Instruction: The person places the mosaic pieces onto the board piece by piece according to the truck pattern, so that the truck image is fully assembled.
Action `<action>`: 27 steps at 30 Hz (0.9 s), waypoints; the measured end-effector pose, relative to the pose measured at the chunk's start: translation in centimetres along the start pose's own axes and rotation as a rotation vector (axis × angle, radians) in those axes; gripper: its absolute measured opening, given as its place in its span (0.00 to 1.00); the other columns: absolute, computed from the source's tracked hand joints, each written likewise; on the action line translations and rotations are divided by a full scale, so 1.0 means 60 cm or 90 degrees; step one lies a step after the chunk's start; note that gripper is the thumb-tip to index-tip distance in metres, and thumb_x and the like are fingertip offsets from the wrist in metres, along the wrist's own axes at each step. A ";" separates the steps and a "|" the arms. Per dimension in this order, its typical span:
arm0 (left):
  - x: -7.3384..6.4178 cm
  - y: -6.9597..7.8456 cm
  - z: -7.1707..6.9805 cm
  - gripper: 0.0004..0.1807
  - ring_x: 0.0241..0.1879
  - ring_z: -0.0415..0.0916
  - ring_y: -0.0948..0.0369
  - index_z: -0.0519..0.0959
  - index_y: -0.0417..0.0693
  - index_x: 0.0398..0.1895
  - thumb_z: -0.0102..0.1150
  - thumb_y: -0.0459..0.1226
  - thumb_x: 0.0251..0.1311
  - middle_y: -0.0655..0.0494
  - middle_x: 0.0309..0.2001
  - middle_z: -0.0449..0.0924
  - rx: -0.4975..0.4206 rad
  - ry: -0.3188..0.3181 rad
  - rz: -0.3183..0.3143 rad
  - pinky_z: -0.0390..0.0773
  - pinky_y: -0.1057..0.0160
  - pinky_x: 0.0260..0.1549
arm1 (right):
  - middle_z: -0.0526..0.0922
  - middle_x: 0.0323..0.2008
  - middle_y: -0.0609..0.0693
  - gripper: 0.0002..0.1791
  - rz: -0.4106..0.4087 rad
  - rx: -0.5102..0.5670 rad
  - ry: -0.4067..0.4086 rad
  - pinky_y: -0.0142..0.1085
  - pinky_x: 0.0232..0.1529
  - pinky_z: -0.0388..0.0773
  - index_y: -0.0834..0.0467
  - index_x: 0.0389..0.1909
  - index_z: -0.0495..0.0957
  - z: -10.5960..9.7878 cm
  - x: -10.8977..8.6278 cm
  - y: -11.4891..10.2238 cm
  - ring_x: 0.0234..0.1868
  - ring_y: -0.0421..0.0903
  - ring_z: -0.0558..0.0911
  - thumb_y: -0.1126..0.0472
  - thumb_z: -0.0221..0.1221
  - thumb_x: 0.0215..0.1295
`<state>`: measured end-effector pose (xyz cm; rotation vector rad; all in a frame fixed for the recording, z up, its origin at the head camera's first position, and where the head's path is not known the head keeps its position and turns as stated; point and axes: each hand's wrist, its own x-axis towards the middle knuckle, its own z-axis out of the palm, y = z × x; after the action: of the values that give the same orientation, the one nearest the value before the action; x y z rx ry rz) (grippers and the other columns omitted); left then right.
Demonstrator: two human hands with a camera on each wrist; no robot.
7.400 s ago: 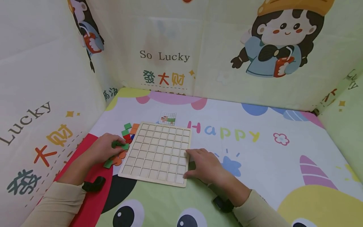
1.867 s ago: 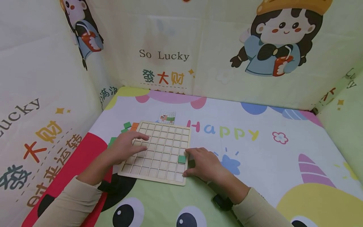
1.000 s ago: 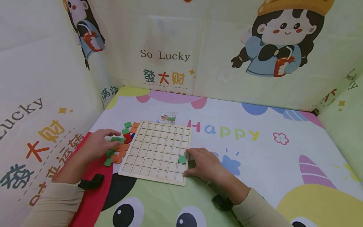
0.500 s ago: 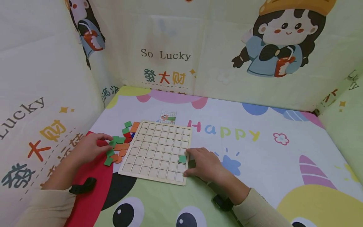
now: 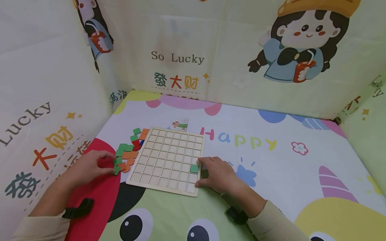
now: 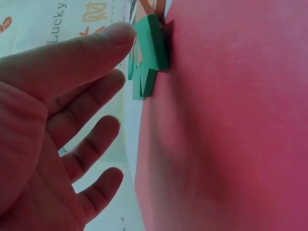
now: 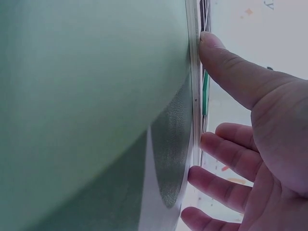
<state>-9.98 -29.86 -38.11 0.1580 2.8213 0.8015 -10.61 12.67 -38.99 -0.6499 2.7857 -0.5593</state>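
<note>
In the head view my left hand (image 5: 90, 167) hovers at the left side of a pile of flat tiles. Its thumb and forefinger point at the nearest green square tile (image 5: 117, 170). The left wrist view shows the thumb tip close to a green tile (image 6: 151, 43), its fingers loosely spread and nothing between them. A wooden grid board (image 5: 166, 159) lies to the right of the pile. One green square tile (image 5: 194, 168) sits in a cell near its right edge. My right hand (image 5: 218, 174) rests thumb and fingertips against that edge; in the right wrist view the thumb touches the rim.
Several orange tiles (image 5: 129, 155), a red tile (image 5: 136, 143) and more green tiles (image 5: 123, 147) lie along the board's left edge, some overlapping. Behind the board is a small pattern card (image 5: 179, 124). A printed cloth (image 5: 271, 174) covers the table; printed sheets (image 5: 181, 33) stand around it.
A green tile has come to lie in the board's right side since the oldest frame. My left hand has gone from over the board back to the pile, then nearer me. The right hand stays put.
</note>
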 end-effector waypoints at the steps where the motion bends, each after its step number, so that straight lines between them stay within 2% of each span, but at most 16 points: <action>1: -0.001 -0.001 0.001 0.33 0.52 0.68 0.34 0.79 0.38 0.53 0.81 0.43 0.44 0.36 0.50 0.76 0.001 -0.003 0.004 0.85 0.51 0.30 | 0.77 0.62 0.51 0.44 0.000 0.000 0.000 0.54 0.56 0.73 0.54 0.67 0.72 0.000 0.000 0.000 0.64 0.56 0.72 0.41 0.74 0.50; 7: -0.003 -0.001 0.008 0.30 0.49 0.70 0.38 0.81 0.39 0.49 0.81 0.40 0.42 0.40 0.47 0.76 -0.005 -0.016 0.016 0.85 0.53 0.30 | 0.78 0.62 0.51 0.44 0.000 0.002 0.002 0.54 0.56 0.73 0.54 0.67 0.73 -0.001 0.000 -0.001 0.64 0.57 0.72 0.41 0.74 0.50; 14: -0.004 -0.001 0.014 0.27 0.46 0.72 0.41 0.81 0.39 0.48 0.81 0.38 0.43 0.43 0.45 0.76 0.003 -0.015 0.001 0.84 0.53 0.29 | 0.78 0.61 0.50 0.44 -0.003 0.001 0.004 0.54 0.55 0.73 0.54 0.66 0.73 0.000 0.000 0.001 0.63 0.56 0.72 0.40 0.74 0.50; 20: -0.007 -0.001 0.011 0.26 0.44 0.73 0.41 0.81 0.41 0.44 0.82 0.40 0.41 0.44 0.41 0.77 0.017 -0.013 -0.015 0.84 0.53 0.27 | 0.77 0.62 0.50 0.44 -0.003 0.004 0.003 0.54 0.56 0.73 0.54 0.67 0.73 0.000 0.000 0.001 0.64 0.56 0.72 0.40 0.74 0.51; 27: -0.009 0.003 0.003 0.20 0.41 0.74 0.48 0.81 0.46 0.37 0.80 0.41 0.44 0.51 0.37 0.78 0.018 -0.016 -0.021 0.83 0.56 0.29 | 0.77 0.62 0.51 0.44 -0.005 0.003 0.002 0.53 0.56 0.73 0.54 0.67 0.72 0.000 0.000 0.002 0.65 0.56 0.72 0.40 0.74 0.51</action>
<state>-9.40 -29.69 -38.07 0.1240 2.8050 0.7485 -10.65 12.74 -39.05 -0.6590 2.7852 -0.5697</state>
